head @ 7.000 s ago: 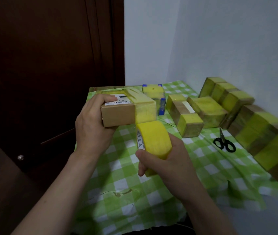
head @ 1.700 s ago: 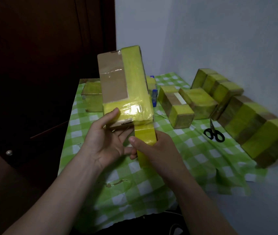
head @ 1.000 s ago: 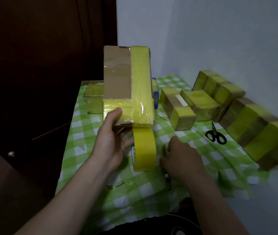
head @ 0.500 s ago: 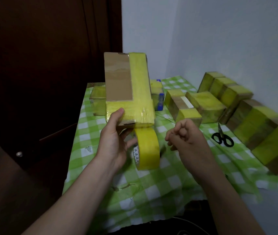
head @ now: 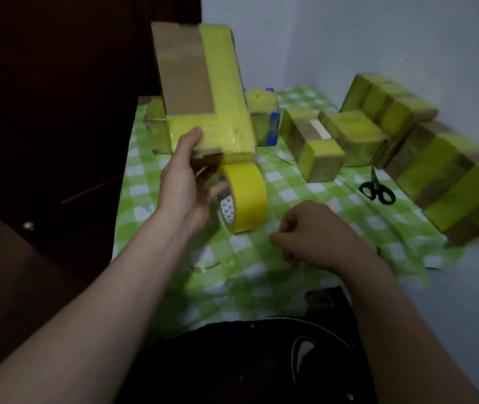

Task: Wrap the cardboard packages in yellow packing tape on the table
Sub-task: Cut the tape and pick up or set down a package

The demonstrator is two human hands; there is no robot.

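My left hand [head: 184,185] grips the lower end of a cardboard package [head: 185,77] held up on end above the table. A yellow tape band runs up its right side and across its bottom. A yellow tape roll [head: 245,198] hangs from the package's lower edge by its strip, just right of my left palm. My right hand [head: 314,236] hovers low over the green checked tablecloth [head: 305,185] with fingers curled, holding nothing that I can see.
Several tape-wrapped packages [head: 320,150] lie at the back and along the right wall [head: 448,176]. Black scissors [head: 377,192] lie between them. A blue-edged box [head: 264,118] and another wrapped package [head: 155,129] sit behind the held one. A dark door stands left.
My right hand has let go of the tape roll, lifted briefly, then dropped toward the cloth near me. The roll now dangles from the package, which my left hand keeps upright.
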